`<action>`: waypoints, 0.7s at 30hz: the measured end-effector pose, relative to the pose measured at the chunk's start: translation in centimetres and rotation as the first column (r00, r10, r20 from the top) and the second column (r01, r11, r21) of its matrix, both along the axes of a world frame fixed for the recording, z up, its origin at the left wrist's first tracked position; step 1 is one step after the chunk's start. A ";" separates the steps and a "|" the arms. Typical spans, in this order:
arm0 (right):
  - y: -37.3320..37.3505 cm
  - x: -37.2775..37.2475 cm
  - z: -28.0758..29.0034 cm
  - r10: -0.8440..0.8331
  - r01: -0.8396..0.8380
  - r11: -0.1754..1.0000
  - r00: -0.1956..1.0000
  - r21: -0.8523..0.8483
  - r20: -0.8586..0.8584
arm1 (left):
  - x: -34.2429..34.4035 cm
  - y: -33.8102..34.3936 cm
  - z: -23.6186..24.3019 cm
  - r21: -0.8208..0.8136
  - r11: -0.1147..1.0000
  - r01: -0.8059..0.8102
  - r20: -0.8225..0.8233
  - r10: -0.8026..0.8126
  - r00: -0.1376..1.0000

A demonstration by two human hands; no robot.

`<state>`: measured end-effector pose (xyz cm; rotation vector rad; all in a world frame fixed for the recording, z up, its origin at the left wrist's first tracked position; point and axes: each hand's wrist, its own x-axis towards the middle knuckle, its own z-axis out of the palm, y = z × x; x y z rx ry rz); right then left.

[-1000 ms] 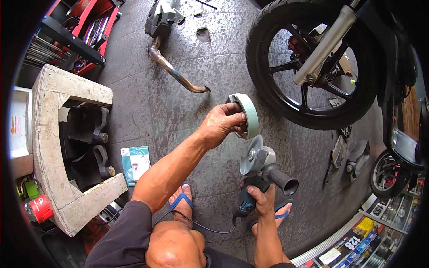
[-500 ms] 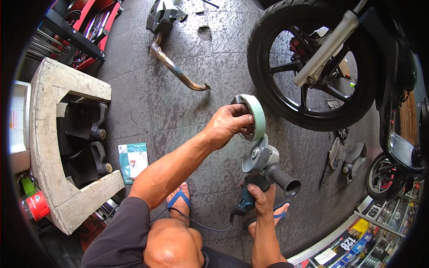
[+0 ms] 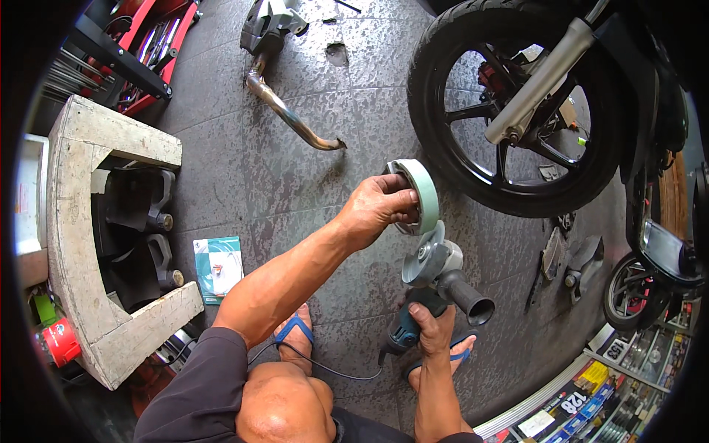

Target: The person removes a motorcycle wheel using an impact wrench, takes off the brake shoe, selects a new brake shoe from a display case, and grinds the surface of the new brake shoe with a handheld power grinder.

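Out in front of me, my left hand point(image 3: 382, 203) is closed around the inner side of a curved brake shoe point(image 3: 422, 193) with a pale green lining. Just below it, an angle grinder point(image 3: 447, 292) points up, its teal and dark body wrapped by my right hand point(image 3: 434, 328). The grinder's disc edge, beside its grey guard, meets or almost meets the lower end of the shoe; contact cannot be made out for sure. A dark side handle point(image 3: 471, 299) sticks out to the right, held by no hand. My right fingers are partly hidden behind the grinder body.
A motorcycle wheel point(image 3: 436, 118) stands at the upper right. An exhaust pipe point(image 3: 295, 122) lies beyond my left hand. To the left are a worn white wooden stand point(image 3: 70, 244) and a teal-and-white packet point(image 3: 218, 269). The grinder's cord point(image 3: 332, 371) runs past my feet.
Almost nothing differs. The grinder and brake shoe have shifted very slightly, and both hands keep their holds.
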<state>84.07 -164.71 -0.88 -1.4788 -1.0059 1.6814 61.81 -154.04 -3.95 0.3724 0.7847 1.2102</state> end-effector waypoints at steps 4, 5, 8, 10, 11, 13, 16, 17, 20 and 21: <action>0.3 -0.1 0.5 -0.013 0.013 1.000 1.000 -0.002 -0.010 | -1.0 0.0 -0.3 -0.015 0.997 -0.075 0.004 0.075 0.997; 0.3 0.1 0.4 -0.018 0.018 1.000 1.000 0.001 -0.007 | -1.0 0.1 -0.3 -0.021 0.996 -0.092 0.015 0.092 0.996; 0.0 0.8 -0.8 -0.023 0.021 0.998 0.999 0.063 0.024 | -0.7 0.2 0.1 -0.032 0.996 -0.088 0.029 0.089 0.996; -0.1 1.2 -1.0 0.028 -0.031 0.997 0.998 0.071 0.052 | -0.4 0.3 0.3 -0.039 0.995 -0.093 0.035 0.094 0.995; -0.1 1.2 -1.1 0.028 -0.031 0.997 0.999 0.065 0.047 | -0.4 0.2 -0.1 -0.029 0.996 -0.079 0.029 0.080 0.996; -0.2 1.0 -0.9 0.068 -0.068 0.998 0.997 0.001 -0.021 | -0.2 0.0 -0.5 -0.024 0.997 -0.066 0.018 0.067 0.998; -0.2 1.1 -0.3 0.037 -0.038 0.999 0.998 -0.024 -0.042 | 0.4 -0.2 0.2 -0.001 0.999 -0.043 -0.028 0.043 0.999; -0.2 1.0 0.1 0.039 -0.040 0.999 0.998 -0.023 -0.042 | 0.4 -0.3 0.3 0.000 0.999 -0.045 -0.028 0.045 0.999; 0.1 0.8 0.6 0.040 -0.040 0.999 0.999 -0.017 -0.032 | 0.5 -0.3 0.5 0.019 0.999 -0.030 -0.047 0.031 0.998; 0.2 0.9 0.6 0.044 -0.044 0.999 0.999 0.007 -0.003 | 0.5 -0.2 0.5 0.042 0.999 -0.015 -0.104 0.019 0.994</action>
